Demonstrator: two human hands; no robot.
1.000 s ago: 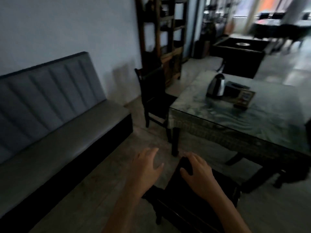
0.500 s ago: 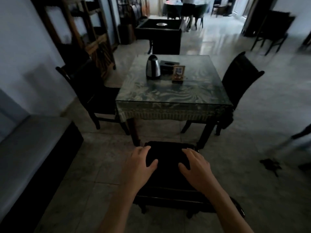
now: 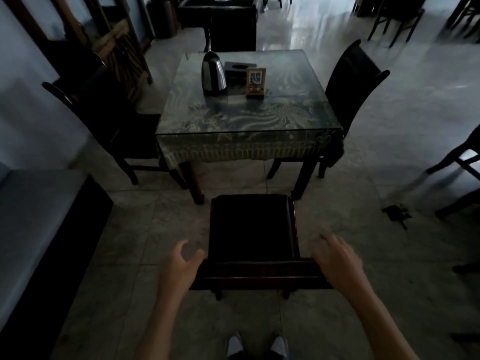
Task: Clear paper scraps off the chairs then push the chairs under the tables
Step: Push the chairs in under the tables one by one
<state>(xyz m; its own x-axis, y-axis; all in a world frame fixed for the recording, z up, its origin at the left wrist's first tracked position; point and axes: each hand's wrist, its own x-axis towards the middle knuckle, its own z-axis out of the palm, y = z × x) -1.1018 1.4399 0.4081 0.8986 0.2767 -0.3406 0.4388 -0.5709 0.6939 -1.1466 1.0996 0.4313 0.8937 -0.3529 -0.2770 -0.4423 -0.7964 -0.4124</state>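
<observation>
Two bare hands at the top rail of a dark wooden chair [image 3: 250, 229], seen from above. Left hand [image 3: 179, 266] at the rail's left end, thumb against the corner, fingers curved loosely and holding nothing. Right hand [image 3: 337, 261] at the rail's right end, fingers draped over the corner; whether curled tight round the wood, impossible to tell. Chair seat dark and bare, pointing away toward a square table [image 3: 246, 141], front edge of the seat just short of the table's near legs, not yet under it.

Table covered with a patterned cloth beneath a glass top. On its far half: a metal kettle [image 3: 213, 74], just beside it a small framed card [image 3: 255, 81] standing upright, and behind both a dark tissue box [image 3: 239, 66].

Second dark chair [image 3: 104, 120] at the table's left side, seat partly under the top. Third chair [image 3: 355, 81] at the right side, back tall and curved. Grey padded bench [image 3: 33, 216] along the left edge. Pale tiled floor [image 3: 389, 152] all round, with a small dark scrap [image 3: 396, 213] lying to the right of the near chair. Toes of two light shoes [image 3: 257, 345] at the bottom edge.
</observation>
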